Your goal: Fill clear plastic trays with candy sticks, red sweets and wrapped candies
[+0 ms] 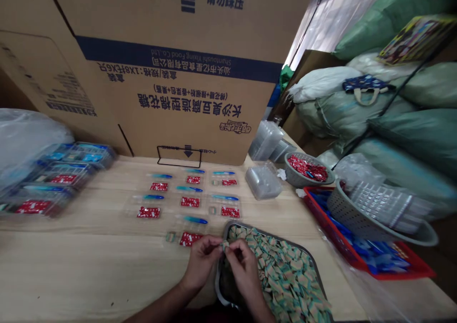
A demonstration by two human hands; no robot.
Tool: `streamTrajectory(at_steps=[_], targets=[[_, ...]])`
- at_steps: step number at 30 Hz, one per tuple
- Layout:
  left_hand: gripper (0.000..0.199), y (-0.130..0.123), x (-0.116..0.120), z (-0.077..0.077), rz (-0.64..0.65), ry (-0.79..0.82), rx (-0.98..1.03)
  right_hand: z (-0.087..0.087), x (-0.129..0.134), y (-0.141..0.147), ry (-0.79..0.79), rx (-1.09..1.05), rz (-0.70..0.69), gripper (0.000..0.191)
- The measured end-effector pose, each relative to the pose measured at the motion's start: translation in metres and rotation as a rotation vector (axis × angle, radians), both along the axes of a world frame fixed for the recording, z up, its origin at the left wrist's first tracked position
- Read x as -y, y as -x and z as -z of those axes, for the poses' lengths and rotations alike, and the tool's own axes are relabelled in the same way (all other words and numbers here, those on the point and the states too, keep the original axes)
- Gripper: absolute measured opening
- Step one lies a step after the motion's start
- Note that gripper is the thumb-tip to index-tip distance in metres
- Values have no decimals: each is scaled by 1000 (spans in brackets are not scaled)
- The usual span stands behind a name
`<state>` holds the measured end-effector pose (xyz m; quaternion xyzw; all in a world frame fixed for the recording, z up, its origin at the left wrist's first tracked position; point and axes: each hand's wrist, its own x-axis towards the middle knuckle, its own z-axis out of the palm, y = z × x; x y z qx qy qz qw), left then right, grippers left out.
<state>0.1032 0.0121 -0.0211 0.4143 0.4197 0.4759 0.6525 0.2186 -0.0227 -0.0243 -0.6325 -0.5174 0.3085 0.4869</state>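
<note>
Small green-and-tan piece (pixel 225 245) in focus: I hold it pinched between the fingertips of my left hand (pixel 204 262) and my right hand (pixel 244 265), both closed on it, above the grey tray's (pixel 319 274) 11 o'clock corner. Motion blur leaves it unclear whether it is one piece or two stuck together. From my fingers, a loose heap (pixel 285 270) of similar pieces fills much of that tray toward 4 o'clock. Seven clear packs, each bearing a red packet and a blue pen-like item, lie on the counter (pixel 96 261) from 9 round to 12 o'clock; beside the nearest red packet (pixel 190 239), between 9 and 10, sits another green-tan piece (pixel 170 237). A basket (pixel 299 179) of red packets stands between 1 and 2 o'clock. I judge the step in hand to be fine fingertip work on a single item, perhaps separating or straightening it. Next, so small a thing would seem to call for a light, steady pinch, clear of the tray's rim.
</note>
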Motion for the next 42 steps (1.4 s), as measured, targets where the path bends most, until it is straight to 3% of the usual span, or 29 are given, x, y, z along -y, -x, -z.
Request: streamTrajectory(at_steps=[4,7,10,13,16,19,24,26,34,42], targets=[[26,8,2,2,8,6,-14,2,3,-4,-67,110,-54,22],[29,10,1,8,-4,38,-28,-3,-2,-24,-3,239,-186,23],[33,9,-2,14,-22,61,-53,-8,-15,-41,61,495,-179,25],[35,8,-3,16,-24,48,-85,-11,-28,-42,130,756,-228,22],[33,10,-4,16,-24,55,-61,-11,-32,-38,182,834,-289,18],[32,12,-4,15,-37,78,-23,-11,-28,-41,128,706,-292,17],[25,8,-5,13,-16,10,-98,-18,-15,-42,106,133,-364,13],[22,5,-5,11,5,-20,-103,-21,-12,-36,128,32,-403,16],[26,11,-3,12,71,-31,-59,-21,-18,-26,132,15,-319,17],[30,27,-8,20,-26,27,-44,-11,-31,-2,89,21,-305,19]])
